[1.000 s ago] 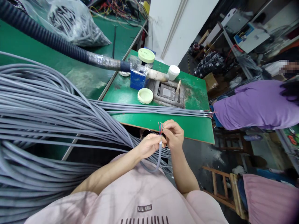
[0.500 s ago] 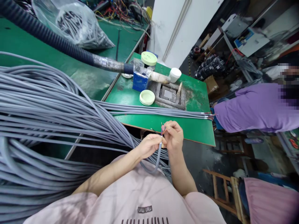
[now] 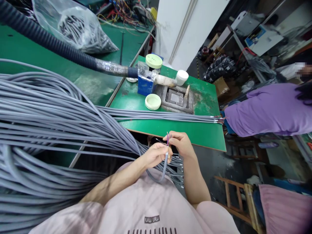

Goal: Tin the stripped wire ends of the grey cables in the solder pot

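Wires (image 3: 168, 138), fanned out half a sec ago, now stand bunched just above L hand (image 3: 156, 154). L thumb/fingers pinched firmly on grey cable (image 3: 165, 167) nr its end; cable loops below hand. R hand (image 3: 181, 143) part-curled, fingertips at wires, grip: can't tell. Risk: slack L pinch could let cable twist, wires splay.
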Demonstrator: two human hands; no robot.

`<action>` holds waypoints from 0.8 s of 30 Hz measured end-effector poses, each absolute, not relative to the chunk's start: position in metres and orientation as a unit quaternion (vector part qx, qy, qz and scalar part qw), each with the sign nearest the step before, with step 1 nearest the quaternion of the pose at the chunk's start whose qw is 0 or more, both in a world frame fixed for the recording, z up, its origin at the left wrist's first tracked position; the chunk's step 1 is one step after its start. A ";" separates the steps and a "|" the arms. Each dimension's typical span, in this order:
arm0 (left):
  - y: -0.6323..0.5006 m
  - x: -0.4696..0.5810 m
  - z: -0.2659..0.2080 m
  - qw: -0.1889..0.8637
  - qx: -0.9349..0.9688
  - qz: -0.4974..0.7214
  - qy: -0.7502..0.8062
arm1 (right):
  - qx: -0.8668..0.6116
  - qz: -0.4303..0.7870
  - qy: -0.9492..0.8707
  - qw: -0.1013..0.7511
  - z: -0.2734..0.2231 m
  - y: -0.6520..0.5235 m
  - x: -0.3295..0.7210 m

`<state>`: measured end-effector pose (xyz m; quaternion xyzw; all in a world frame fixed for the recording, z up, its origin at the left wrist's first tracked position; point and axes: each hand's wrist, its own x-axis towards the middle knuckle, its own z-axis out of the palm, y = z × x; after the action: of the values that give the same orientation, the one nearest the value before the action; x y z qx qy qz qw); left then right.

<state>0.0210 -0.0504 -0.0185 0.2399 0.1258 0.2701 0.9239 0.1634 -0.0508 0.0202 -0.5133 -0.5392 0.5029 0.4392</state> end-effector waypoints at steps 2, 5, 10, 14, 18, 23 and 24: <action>-0.052 0.022 -0.018 0.922 0.240 0.271 0.137 | -0.506 0.495 -0.507 0.491 0.019 -0.049 0.157; -0.053 0.020 -0.019 0.904 0.269 0.281 0.179 | -0.502 0.469 -0.455 0.566 0.018 -0.047 0.150; -0.050 0.017 -0.019 0.885 0.320 0.275 0.196 | -0.518 0.434 -0.402 0.618 0.022 -0.048 0.140; -0.052 0.017 -0.020 0.882 0.316 0.286 0.202 | -0.506 0.442 -0.377 0.638 0.024 -0.040 0.140; -0.057 0.015 -0.025 0.884 0.337 0.264 0.188 | -0.481 0.414 -0.374 0.676 0.025 -0.027 0.161; -0.054 0.012 -0.021 0.887 0.297 0.311 0.169 | -0.518 0.402 -0.443 0.610 0.030 -0.038 0.175; -0.052 0.012 -0.020 0.885 0.292 0.322 0.170 | -0.532 0.395 -0.469 0.584 0.032 -0.043 0.173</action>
<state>0.0119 -0.0521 -0.0201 0.2918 0.1696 0.3216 0.8847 0.1729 -0.0434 0.0317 -0.5325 -0.4689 0.3948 0.5837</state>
